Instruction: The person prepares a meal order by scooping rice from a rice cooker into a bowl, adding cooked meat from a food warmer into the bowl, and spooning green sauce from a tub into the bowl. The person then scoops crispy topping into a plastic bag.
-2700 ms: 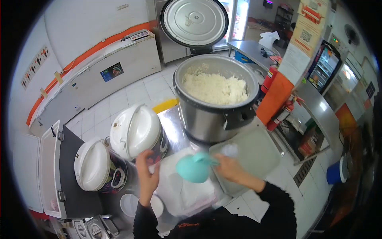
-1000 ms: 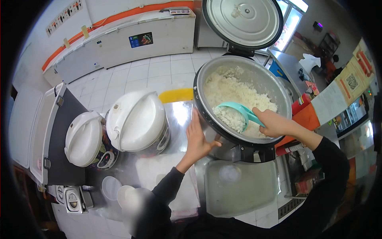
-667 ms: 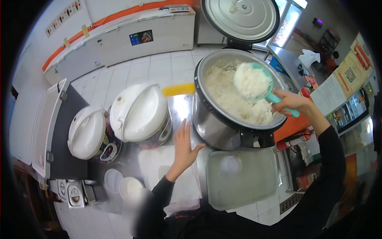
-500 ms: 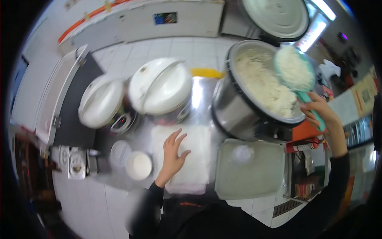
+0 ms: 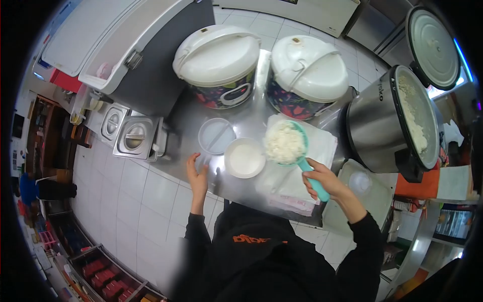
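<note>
My right hand grips the handle of a turquoise scoop heaped with white rice. The scoop is over the white sheets, just right of a round white bowl. Whether the scoop touches the bowl's rim I cannot tell. With fingers apart and nothing in them, my left hand is left of the bowl. A shallow, translucent round container or lid lies on the metal table, above and to the right of that hand.
Two patterned pots with white lids stand at the back. At right is a large steel cooker of rice, its lid raised. A pale tray sits below it. Lidded steel pans and a grey cooler are at left.
My right hand has carried the rice-filled scoop left from over the cooker to beside the bowl. My left hand has left the white sheets and moved to the bowl's left. The view has shifted left.
</note>
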`<state>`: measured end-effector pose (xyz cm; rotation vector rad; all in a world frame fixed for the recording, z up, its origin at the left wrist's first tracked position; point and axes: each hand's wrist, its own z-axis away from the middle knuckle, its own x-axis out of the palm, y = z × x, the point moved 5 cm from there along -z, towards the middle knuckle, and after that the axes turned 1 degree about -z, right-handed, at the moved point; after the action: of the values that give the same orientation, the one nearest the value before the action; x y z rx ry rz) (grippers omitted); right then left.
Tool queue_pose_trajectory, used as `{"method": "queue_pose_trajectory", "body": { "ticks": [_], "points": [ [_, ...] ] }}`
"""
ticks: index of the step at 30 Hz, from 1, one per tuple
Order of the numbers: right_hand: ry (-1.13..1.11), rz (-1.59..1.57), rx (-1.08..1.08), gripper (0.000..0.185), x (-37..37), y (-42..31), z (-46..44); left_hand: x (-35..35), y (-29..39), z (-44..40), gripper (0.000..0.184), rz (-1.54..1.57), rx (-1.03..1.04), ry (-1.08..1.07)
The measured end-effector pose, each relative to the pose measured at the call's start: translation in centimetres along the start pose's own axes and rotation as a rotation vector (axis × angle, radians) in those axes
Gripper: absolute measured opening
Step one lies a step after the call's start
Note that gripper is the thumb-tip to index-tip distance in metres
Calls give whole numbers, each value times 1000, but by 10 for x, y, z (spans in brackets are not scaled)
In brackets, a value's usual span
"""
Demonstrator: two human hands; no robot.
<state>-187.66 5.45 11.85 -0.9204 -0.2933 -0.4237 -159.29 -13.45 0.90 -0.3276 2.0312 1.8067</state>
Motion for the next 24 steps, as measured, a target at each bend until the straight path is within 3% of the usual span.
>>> {"method": "queue_pose_trajectory", "body": {
  "ticks": [2, 4, 6, 7, 8, 10, 17, 19, 22, 24],
  "points": [
    [49, 157, -57, 50, 13, 10, -32, 1, -15, -8, 43, 61, -120, -89],
    [100, 309, -118, 53, 17, 33, -68, 1, -26, -19, 46, -101, -40, -117],
    [511, 1284, -909, 60, 28, 35, -81, 4, -25, -28, 49, -263, 43, -153],
    [565, 1459, -708, 64, 34, 45, -89, 9, -17, -30, 53, -434, 169, -195],
    [570, 1458, -698, 64, 42, 50, -93, 14, -10, -31, 56, -604, 301, -236],
    [561, 1914, -461, 65, 55, 65, -105, 21, -10, -37, 60, -568, 373, -272],
    [696, 1817, -583, 65, 86, -10, -62, 39, 1, -52, 42, -510, 501, -287],
    [543, 1931, -483, 63, 99, -30, -55, 43, 0, -53, 35, -521, 547, -282],
    [433, 2145, -560, 55, 103, 15, -96, 48, -1, -56, 23, -565, 594, -322],
    [449, 2175, -499, 54, 111, 28, -117, 48, -1, -58, 15, -576, 641, -324]
  ]
}}
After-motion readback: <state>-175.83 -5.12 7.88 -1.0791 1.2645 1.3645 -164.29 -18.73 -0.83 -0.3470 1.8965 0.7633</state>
